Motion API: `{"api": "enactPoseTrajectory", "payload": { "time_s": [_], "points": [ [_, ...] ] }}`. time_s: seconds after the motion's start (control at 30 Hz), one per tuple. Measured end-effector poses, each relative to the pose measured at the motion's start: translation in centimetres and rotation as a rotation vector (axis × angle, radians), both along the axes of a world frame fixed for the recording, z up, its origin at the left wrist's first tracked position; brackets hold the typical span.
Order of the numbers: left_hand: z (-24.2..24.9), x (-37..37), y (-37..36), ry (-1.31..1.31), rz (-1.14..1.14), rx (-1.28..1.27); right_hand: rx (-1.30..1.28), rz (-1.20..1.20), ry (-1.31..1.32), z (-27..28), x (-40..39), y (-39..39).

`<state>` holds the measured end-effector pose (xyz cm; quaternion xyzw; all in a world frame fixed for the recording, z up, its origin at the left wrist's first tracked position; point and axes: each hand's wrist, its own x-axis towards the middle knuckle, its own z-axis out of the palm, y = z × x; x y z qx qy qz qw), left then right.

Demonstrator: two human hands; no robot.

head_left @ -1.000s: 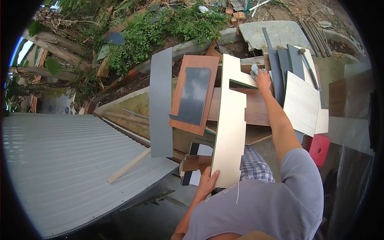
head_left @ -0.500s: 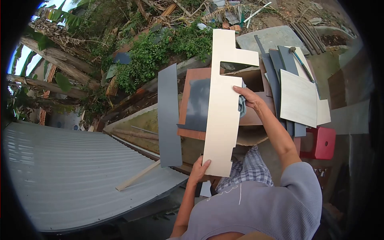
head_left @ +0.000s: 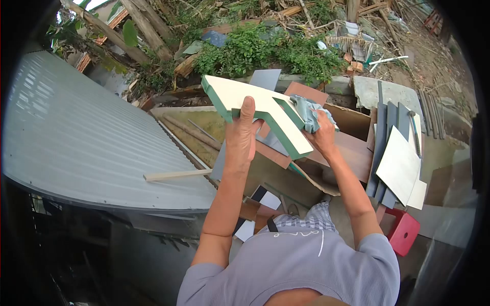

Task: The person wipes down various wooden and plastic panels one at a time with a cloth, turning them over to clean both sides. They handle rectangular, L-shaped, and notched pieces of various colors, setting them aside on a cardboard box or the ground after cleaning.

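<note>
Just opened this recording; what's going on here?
A person outdoors holds up a cream flat board with green edges and cut-out notches. The left hand grips it, thumb on the cream face, while the right hand holds a crumpled grey-blue cloth against its far-right part, apparently wiping it. To the right are a pale square-cornered panel, a hammer with a long teal-and-dark handle and a red plastic stool.

Cream panel [head_left: 229, 87] swung from lengthwise to slanted, thick green edges now showing. Left hand [head_left: 242, 133] moved from end to edge notch, thumb up. Right hand's [head_left: 322, 133] rag [head_left: 309, 113] shifted to slotted side.
</note>
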<state>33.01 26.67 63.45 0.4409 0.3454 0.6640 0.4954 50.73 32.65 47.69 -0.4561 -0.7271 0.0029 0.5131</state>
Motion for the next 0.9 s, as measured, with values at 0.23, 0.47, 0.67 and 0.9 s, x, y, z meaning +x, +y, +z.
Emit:
{"api": "enactPoseTrajectory", "payload": {
  "time_s": [0.23,0.47,0.67,0.9],
  "points": [
    [-6.7,-3.3,-3.0,-0.088,0.350,-0.219,-0.026,0.116,-0.058,-6.1,-3.3,-3.4],
    [-9.8,-2.7,-4.6,-0.063,0.368,-0.319,-0.157,0.136,-0.060,-11.0,-4.4,-5.1],
    [-11.7,-2.5,-4.5,-0.021,0.354,-0.329,-0.270,0.144,-0.039,-12.2,-4.3,-5.9],
    [-11.4,-2.0,-4.2,-0.017,0.355,-0.321,-0.394,0.206,-0.034,-11.8,-3.5,-5.3]
  ]
}}
